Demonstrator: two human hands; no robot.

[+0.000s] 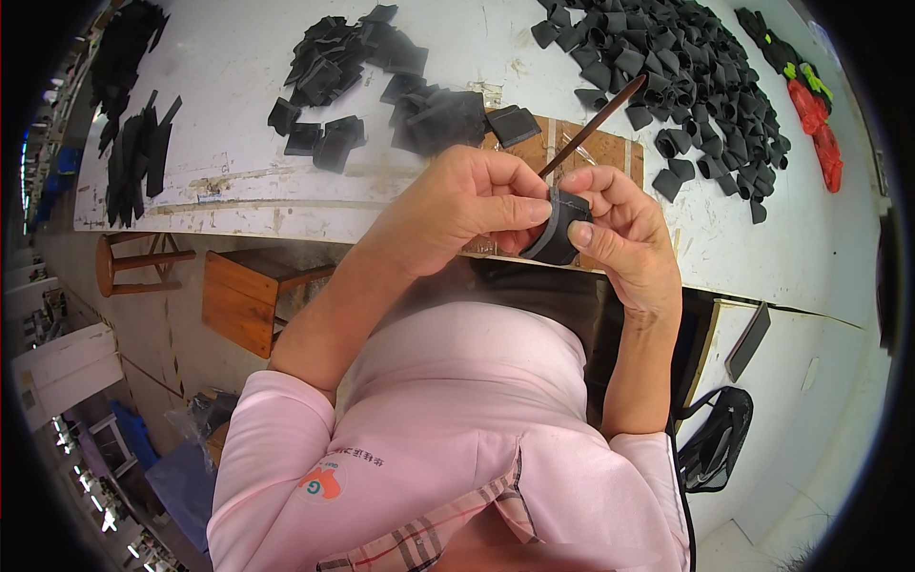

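Just above the table's front edge, a small black fabric piece (pixel 559 229) with a stitched seam is held between my two hands. My left hand (pixel 481 205) pinches its left edge between thumb and fingers. The right hand (pixel 624 224) is closed on its other side, thumb pressed on the front and fingers behind. A slim, pointed brown stick (pixel 596 126) slants up and to the right from between the hands. Its lower end is hidden by fingers, so I cannot tell which hand has it, or whether it touches the fabric.
A brown board (pixel 620 157) lies on the white table (pixel 229 143) under my hands. Flat black pieces (pixel 334 57) are heaped beyond, black strips (pixel 143 167) at far left, and many black loops (pixel 677 76) at far right. A wooden stool (pixel 143 264) stands left.
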